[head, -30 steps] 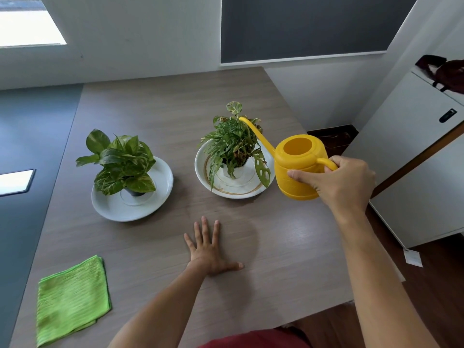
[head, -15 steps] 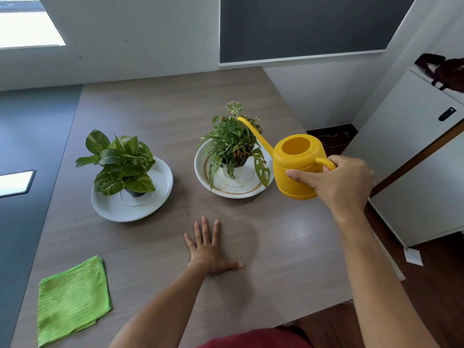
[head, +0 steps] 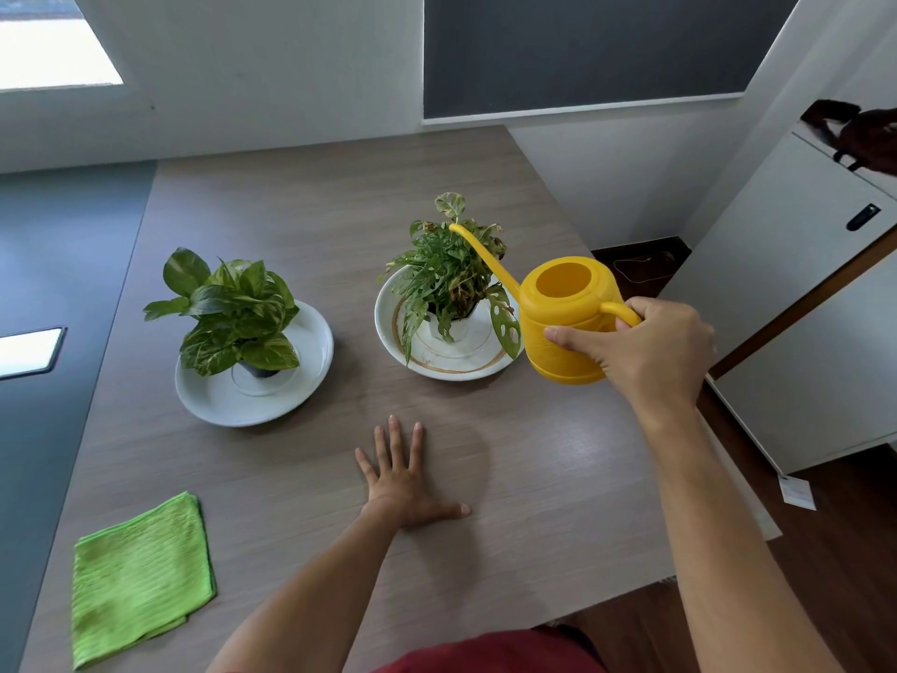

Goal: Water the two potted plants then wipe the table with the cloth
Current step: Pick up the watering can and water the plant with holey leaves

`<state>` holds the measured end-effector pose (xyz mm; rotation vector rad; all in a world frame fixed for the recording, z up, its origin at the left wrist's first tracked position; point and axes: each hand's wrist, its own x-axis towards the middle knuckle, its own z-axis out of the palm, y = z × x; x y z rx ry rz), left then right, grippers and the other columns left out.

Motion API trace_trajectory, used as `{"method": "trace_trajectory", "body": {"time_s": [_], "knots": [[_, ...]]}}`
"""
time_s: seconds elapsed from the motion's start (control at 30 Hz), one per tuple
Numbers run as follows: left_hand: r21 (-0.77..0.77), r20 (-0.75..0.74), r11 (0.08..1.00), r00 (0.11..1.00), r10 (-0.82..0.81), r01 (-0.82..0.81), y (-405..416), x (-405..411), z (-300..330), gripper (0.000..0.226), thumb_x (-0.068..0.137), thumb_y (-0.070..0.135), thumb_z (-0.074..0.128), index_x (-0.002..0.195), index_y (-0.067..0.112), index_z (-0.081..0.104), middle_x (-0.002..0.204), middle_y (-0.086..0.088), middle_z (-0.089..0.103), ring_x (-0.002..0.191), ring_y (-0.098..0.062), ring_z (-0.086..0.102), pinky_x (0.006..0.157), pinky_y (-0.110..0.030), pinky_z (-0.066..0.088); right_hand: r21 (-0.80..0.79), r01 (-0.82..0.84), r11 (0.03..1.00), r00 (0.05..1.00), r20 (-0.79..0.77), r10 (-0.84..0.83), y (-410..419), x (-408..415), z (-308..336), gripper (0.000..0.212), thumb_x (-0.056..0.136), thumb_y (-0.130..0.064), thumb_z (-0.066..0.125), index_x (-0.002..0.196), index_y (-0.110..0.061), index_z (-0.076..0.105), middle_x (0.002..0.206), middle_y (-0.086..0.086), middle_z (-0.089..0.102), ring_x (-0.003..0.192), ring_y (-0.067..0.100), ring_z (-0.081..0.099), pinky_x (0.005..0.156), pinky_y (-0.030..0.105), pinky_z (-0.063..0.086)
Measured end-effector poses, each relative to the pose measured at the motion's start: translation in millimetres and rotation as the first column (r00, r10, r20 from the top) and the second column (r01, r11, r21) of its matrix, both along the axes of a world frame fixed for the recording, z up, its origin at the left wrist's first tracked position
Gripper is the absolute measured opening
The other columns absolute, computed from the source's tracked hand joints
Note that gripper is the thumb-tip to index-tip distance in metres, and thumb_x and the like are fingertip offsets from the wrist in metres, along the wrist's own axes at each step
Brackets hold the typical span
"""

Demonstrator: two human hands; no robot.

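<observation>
Grey wood-grain tabletop [head: 558,478], matt laminate, set against a white wall below a dark panel.

Right plant [head: 449,279]: fine, holed leaves, some browning, in a small white pot on a white plate [head: 388,327] with a tan ring. Left plant [head: 235,313]: broad glossy variegated leaves, dark pot, on a plain white plate [head: 213,405]. The two stand well apart.

Watering can [head: 565,327]: yellow plastic, squat and round, open top, long thin spout with its tip among the right plant's upper leaves. Right hand [head: 645,347]: grip wrapped around the handle, thumb pressed on the can's side; the can is held off the tabletop, just beside the plate. No stream can be made out.

Left hand [head: 405,473]: flat on the tabletop, fingers spread, holding nothing.

Cloth [head: 138,575]: green ribbed microfibre, folded, near the left front corner, untouched.

Step in hand, judged: watering the right plant. A slow tilt, with the spout lowered toward the soil rather than the foliage, should keep runoff inside the plate.
</observation>
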<state>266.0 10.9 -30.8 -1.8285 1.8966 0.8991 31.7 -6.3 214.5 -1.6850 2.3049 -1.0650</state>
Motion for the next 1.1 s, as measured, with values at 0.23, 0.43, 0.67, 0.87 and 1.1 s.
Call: {"method": "trace_trajectory", "body": {"time_s": [0.23, 0.43, 0.67, 0.87, 1.1], "knots": [[0.001, -0.004, 1.000, 1.000, 0.001, -0.001, 0.3, 0.7, -0.9, 0.157, 0.045, 0.102, 0.053, 0.148, 0.028, -0.039, 0.145, -0.012, -0.057, 0.134, -0.035, -0.052, 0.110, -0.070, -0.024, 0.004, -0.011, 1.000, 1.000, 0.004, 0.011, 0.7, 2.2, -0.8, 0.060, 0.054, -0.070, 0.079, 0.053, -0.022, 0.044, 0.061, -0.001, 0.058, 0.054, 0.013, 0.052, 0.056, 0.022, 0.035], [-0.002, 0.001, 1.000, 1.000, 0.004, -0.004, -0.1, -0.2, -1.4, 0.157, 0.045, 0.101, 0.054, 0.148, 0.029, -0.039, 0.146, -0.013, -0.056, 0.134, -0.036, -0.051, 0.109, -0.070, -0.025, 0.004, -0.009, 1.000, 1.000, 0.024, 0.009, 1.0, 3.8, -0.5, 0.060, 0.052, -0.069, 0.081, 0.053, -0.020, 0.045, 0.058, -0.004, 0.057, 0.053, 0.012, 0.052, 0.053, 0.021, 0.035], [0.001, 0.000, 1.000, 1.000, 0.009, -0.009, -0.9, 0.1, -3.2, 0.157, 0.044, 0.101, 0.054, 0.147, 0.029, -0.041, 0.145, -0.012, -0.057, 0.133, -0.035, -0.052, 0.108, -0.070, -0.026, 0.000, -0.005, 1.000, 0.999, 0.037, 0.005, 1.2, 3.4, -2.1, 0.062, 0.049, -0.070, 0.081, 0.051, -0.023, 0.042, 0.055, -0.006, 0.054, 0.050, 0.008, 0.049, 0.052, 0.021, 0.033], [-0.001, 0.002, 1.000, 1.000, 0.008, -0.008, -1.0, 0.2, -3.8, 0.157, 0.044, 0.101, 0.054, 0.147, 0.029, -0.041, 0.144, -0.012, -0.058, 0.133, -0.035, -0.053, 0.107, -0.069, -0.027, 0.001, 0.001, 1.000, 1.000, 0.031, -0.001, 3.1, 2.0, -4.1, 0.061, 0.049, -0.073, 0.079, 0.054, -0.020, 0.049, 0.060, -0.002, 0.060, 0.054, 0.012, 0.054, 0.057, 0.027, 0.044], [-0.002, 0.006, 1.000, 1.000, 0.007, -0.007, -1.1, 0.2, -4.0, 0.157, 0.044, 0.102, 0.053, 0.147, 0.029, -0.040, 0.145, -0.013, -0.057, 0.133, -0.036, -0.052, 0.108, -0.070, -0.025, -0.006, -0.002, 1.000, 1.000, 0.020, 0.002, 7.1, 0.4, -6.4, 0.064, 0.050, -0.075, 0.076, 0.058, -0.015, 0.055, 0.062, -0.001, 0.063, 0.058, 0.017, 0.060, 0.059, 0.029, 0.051]]}}
